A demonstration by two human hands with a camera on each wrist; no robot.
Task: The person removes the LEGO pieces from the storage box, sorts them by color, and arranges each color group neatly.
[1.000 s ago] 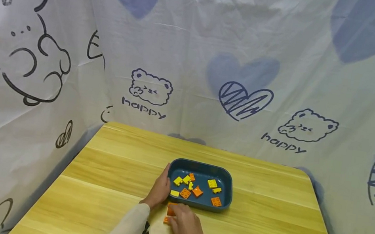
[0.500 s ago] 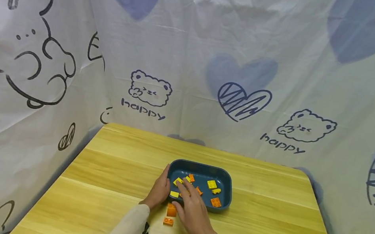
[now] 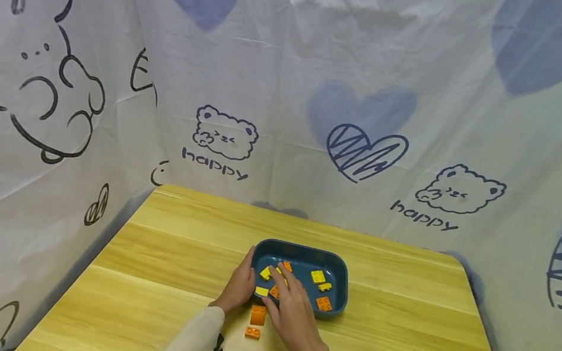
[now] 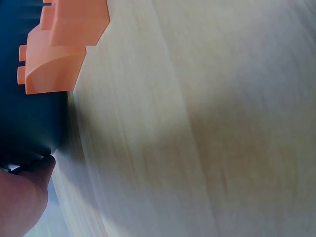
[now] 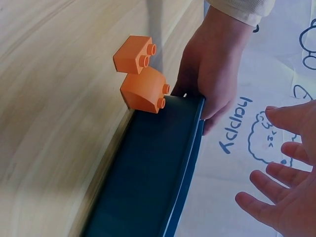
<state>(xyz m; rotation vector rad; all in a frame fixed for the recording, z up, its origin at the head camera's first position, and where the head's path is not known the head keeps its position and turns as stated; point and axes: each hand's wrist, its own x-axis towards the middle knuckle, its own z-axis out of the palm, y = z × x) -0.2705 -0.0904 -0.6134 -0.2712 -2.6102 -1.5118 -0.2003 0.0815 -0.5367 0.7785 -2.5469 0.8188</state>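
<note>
A dark blue tray point(image 3: 343, 286) holds several yellow and orange toy building bricks, among them a yellow brick point(image 3: 318, 276) and an orange brick point(image 3: 324, 303). My left hand point(image 3: 237, 285) holds the tray's left end, its thumb point(image 4: 37, 170) against the outer wall. Over the tray's left half hovers my right hand point(image 3: 293, 315), fingers spread and nothing in them; it hides some bricks. On the table in front of the tray stand a curved orange brick point(image 5: 143, 91) and, nearer me, a small orange brick point(image 5: 132, 54), both with studs.
The wooden table point(image 3: 398, 336) extends to both sides of the tray. A white printed curtain point(image 3: 294, 81) hangs behind it and along the sides. A black strap piece point(image 3: 216, 349) shows at the left sleeve.
My right hand has left the orange bricks on the table and moved forward over the tray, fingers now spread. My left hand stays at the tray's end.
</note>
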